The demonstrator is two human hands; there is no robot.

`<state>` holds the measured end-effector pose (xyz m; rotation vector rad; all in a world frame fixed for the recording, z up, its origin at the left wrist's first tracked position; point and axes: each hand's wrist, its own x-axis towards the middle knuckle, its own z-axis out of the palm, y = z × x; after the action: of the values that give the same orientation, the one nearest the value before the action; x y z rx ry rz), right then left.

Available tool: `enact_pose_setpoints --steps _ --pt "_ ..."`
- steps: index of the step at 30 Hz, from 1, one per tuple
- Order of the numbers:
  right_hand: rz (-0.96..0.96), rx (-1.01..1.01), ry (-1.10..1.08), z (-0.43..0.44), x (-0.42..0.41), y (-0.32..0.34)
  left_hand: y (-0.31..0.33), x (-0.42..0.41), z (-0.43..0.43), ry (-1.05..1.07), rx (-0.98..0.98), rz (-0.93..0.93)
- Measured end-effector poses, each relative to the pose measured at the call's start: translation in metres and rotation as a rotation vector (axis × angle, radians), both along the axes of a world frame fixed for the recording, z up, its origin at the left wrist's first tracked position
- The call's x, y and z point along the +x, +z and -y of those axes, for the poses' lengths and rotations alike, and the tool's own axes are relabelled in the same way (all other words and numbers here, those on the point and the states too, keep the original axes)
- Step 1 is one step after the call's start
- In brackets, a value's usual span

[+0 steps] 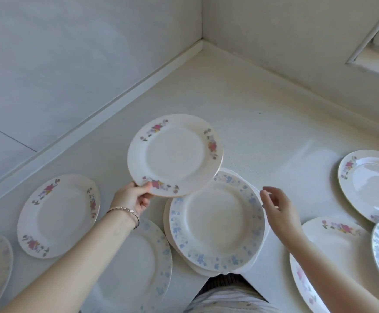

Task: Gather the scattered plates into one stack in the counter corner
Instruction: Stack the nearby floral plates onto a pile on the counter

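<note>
While aloft, plate (175,154) in left fingers (144,188).

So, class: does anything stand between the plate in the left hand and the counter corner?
Nothing visible does. Only bare counter lies between the pink-flowered plate, held by the left hand, and the corner. The blue-flowered stack sits nearer the person.

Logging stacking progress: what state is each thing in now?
Blue-flower stack, resting on the counter, unevenly aligned.
Left grip, pinching the pink-flower plate's rim.
Pink-flower plate, lifted, overlapping the stack's far edge.
Right grip, open, empty, beside the stack.
Left pink plate, flat on counter, unstacked.
</note>
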<state>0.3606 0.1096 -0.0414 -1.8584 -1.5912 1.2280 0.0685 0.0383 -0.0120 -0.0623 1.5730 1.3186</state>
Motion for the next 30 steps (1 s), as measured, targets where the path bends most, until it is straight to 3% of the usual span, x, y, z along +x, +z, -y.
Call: enact_pose_setpoints --steps 2,4,8,11,14,20,24,28,30 --pt "-0.296 -0.134 -0.09 -0.005 -0.006 0.017 0.01 0.021 0.015 -0.088 -0.021 0.017" --pt "-0.375 -0.216 -0.052 -0.006 -0.007 0.027 0.011 0.038 0.029 -0.181 -0.065 0.029" --pt "-0.098 -0.141 0.067 0.009 0.004 0.023 -0.002 0.059 0.05 -0.412 -0.203 -0.01" --pt "0.063 -0.167 0.139 0.029 0.021 0.0 -0.017 0.063 0.057 -0.562 -0.333 -0.154" --pt "0.085 -0.19 0.148 0.047 0.029 -0.014 -0.026 0.066 0.06 -0.74 -0.424 -0.353" --pt "0.208 -0.15 0.182 0.052 0.028 -0.025 -0.029 0.07 0.054 -0.935 -0.519 -0.494" --pt "0.342 -0.11 0.254 0.049 0.024 -0.03 -0.021 0.068 0.047 -1.154 -0.623 -0.7" --pt "0.456 -0.072 0.27 0.036 0.02 -0.026 -0.022 0.071 0.046 -1.07 -0.619 -0.877" --pt "0.424 -0.018 0.235 0.032 0.017 -0.028 -0.028 0.076 0.049 -0.931 -0.503 -0.941"
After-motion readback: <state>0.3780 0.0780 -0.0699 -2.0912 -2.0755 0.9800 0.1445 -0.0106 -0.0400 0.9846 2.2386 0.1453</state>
